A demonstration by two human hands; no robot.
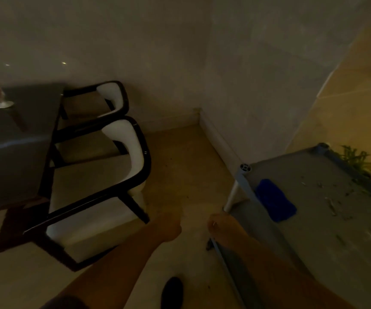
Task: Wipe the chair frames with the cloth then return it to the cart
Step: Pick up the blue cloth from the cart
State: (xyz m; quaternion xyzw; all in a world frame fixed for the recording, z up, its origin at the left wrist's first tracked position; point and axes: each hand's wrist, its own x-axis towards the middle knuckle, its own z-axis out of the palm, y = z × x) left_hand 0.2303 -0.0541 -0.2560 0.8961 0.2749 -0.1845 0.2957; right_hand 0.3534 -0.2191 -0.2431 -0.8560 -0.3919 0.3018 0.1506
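A blue cloth point(274, 200) lies flat on the grey top shelf of the cart point(327, 219) at the right, near its left rim. Two chairs with black frames and white cushions stand tucked against the dark table: the near chair point(135, 161) and the far chair point(122, 97). My left hand point(169, 226) hangs curled over the floor, just right of the near chair's back leg, holding nothing. By the cart's left rim, below the cloth and apart from it, my right hand point(219, 224) is closed with nothing visible in it. The scene is dim and blurred.
A dark glossy table point(17, 139) fills the left, with a small white-based object point(0, 97) on it. Green plant leaves point(362, 166) show behind the cart. Walls meet in a corner beyond the chairs. Plant debris litters the cart shelf. A dark shoe point(172, 291) shows on the floor.
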